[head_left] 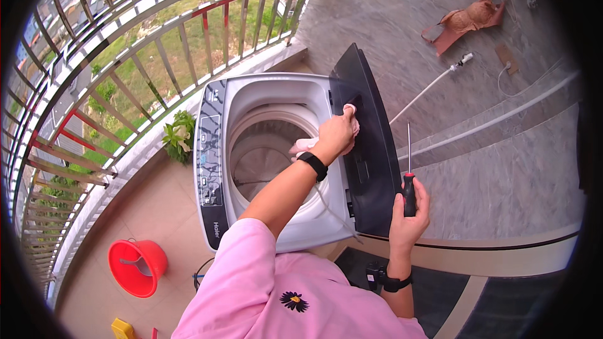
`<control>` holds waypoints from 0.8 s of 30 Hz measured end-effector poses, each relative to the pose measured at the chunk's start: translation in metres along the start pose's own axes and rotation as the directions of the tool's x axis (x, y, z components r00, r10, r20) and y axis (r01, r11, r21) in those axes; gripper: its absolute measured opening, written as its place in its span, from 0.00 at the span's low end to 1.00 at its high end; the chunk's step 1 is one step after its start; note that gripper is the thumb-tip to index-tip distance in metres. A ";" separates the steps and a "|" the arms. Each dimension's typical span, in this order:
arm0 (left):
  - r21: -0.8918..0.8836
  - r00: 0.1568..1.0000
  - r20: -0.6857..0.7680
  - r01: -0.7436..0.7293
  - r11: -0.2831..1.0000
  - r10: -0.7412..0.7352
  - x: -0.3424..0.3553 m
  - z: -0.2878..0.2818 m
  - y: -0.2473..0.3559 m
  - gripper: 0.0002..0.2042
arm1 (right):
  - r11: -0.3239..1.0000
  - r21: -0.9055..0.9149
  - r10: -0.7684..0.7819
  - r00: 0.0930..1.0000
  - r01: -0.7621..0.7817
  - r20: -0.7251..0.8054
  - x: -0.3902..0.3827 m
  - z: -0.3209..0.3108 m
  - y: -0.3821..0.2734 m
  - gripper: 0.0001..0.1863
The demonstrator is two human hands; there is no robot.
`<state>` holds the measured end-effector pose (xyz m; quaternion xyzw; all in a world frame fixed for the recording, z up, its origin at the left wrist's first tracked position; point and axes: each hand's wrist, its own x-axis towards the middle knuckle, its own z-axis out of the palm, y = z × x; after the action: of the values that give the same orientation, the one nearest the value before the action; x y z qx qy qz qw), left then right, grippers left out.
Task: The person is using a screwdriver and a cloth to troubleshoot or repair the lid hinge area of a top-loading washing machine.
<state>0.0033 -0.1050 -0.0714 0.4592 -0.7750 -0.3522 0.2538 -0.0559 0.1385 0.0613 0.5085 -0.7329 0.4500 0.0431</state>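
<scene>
The left hand (337, 133) is closed around a pale pink cloth (304, 145), part of it sticking out toward the tub and part bunched by the fingertips. Hand and cloth are at the inner face of the raised black lid (379, 141); how firmly they press on it, I cannot tell. The right hand (409, 210) is wrapped around the black and red handle of a screwdriver (409, 194), its metal shaft pointing away from the body, just beside the lid's edge. A black band sits on each wrist. Under the left forearm is the open washing machine (314, 242), its round tub (260, 147) showing and a dark control panel (210, 144) along its left side. Near that panel stands a leafy plant (180, 135), with a metal railing (205, 31) beyond. Farther out, a red bucket (158, 257) with a scoop inside stands on the tiled floor, and a brown bra (471, 20) hangs at the grey wall, near a white tube (433, 90)
</scene>
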 end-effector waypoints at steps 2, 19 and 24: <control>-0.061 0.997 -0.057 -0.046 0.997 0.042 0.002 -0.003 0.000 0.19 | 1.000 -0.005 -0.003 1.000 0.003 -0.015 0.002 -0.001 0.005 0.21; -0.018 0.991 -0.036 -0.133 0.991 0.132 -0.031 -0.002 -0.005 0.16 | 0.995 -0.094 -0.021 0.999 0.018 -0.036 -0.001 -0.002 -0.004 0.21; -0.055 0.984 0.067 -0.162 0.985 0.165 -0.078 0.007 0.013 0.15 | 1.000 -0.025 0.005 0.999 -0.006 -0.041 0.003 -0.003 0.001 0.21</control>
<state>0.0259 -0.0292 -0.0711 0.3748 -0.8098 -0.3651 0.2653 -0.0594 0.1386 0.0638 0.4966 -0.7387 0.4513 0.0632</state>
